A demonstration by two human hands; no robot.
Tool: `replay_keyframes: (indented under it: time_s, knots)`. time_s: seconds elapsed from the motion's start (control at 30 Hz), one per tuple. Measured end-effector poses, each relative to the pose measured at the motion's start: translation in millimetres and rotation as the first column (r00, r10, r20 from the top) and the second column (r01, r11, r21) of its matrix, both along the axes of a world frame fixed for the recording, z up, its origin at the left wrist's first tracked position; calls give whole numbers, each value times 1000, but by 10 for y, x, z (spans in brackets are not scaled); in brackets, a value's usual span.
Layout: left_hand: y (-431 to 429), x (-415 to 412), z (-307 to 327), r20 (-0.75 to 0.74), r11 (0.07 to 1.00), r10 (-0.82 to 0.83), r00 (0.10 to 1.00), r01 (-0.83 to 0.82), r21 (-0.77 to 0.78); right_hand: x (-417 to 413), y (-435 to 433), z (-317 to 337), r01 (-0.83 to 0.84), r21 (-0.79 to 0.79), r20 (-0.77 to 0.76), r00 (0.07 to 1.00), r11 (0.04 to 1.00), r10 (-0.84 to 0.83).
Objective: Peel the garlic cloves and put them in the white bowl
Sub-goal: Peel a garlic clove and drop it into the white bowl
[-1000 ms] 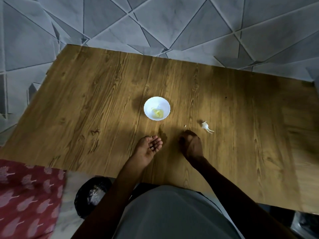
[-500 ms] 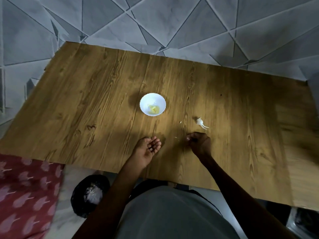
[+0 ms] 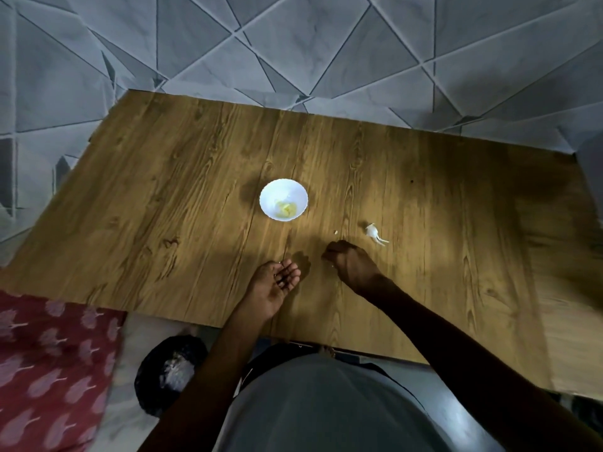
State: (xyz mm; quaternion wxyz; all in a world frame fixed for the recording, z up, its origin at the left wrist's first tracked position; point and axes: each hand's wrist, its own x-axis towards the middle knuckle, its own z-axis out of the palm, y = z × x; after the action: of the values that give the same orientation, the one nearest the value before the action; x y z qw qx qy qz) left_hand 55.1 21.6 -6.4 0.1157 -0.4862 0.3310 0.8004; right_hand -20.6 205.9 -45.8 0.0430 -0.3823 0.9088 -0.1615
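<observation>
The white bowl (image 3: 266,194) stands in the middle of the wooden table (image 3: 156,203) with pale yellow peeled garlic cloves (image 3: 287,209) in its bottom. A white piece of garlic skin with a stem (image 3: 373,231) lies to the right of the bowl, and a tiny white scrap (image 3: 335,232) lies beside it. My left hand (image 3: 272,285) rests palm up near the front edge, fingers loosely curled, with nothing clear in it. My right hand (image 3: 354,264) is just left of the skin piece, fingers bunched into a fist above the table. Whatever its fingertips hold is hidden.
A black bag (image 3: 169,370) with white peel in it sits on the floor below the table's front edge, at the left. A red patterned cloth (image 3: 49,370) lies further left. Grey tiled floor surrounds the table.
My right hand, flat on the table a second ago, has curled into a fist and lifted slightly. My left hand has stayed palm up in the same spot.
</observation>
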Motion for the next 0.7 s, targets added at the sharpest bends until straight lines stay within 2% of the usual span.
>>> replay_keyframes:
  time_s: [0.1,0.23,0.33,0.47,0.53,0.6,0.63,0.7]
  knots:
    - [17,-1,-6,2,1000,1,1000,-1,-9,-11,152,-35,-98,25,-40,994,995,99]
    - [63,12,-17,-6,1000,-4,1000,4,6,-17,200,-5,-112,45,-52,992,993,114]
    - [103,11,-20,-8,1000,-2,1000,2,-1,-38,176,-34,-122,59,-124,984,991,128]
    - [126,21,-51,-7,1000,5,1000,-5,-14,19,89,-101,-65,226,-181,978,972,107]
    - [127,35,-61,-5,1000,17,1000,-17,-11,99,10,-21,62,152,5,998,986,-63]
    - [133,73,-60,-1,999,47,999,-47,-11,254,-132,176,295,-78,256,929,952,-267]
    - [124,102,-76,1,998,66,998,-66,-4,366,-242,285,346,-184,355,896,920,-266]
    - [81,199,-83,-17,990,118,993,-117,75,630,-493,468,296,-287,416,895,911,-160]
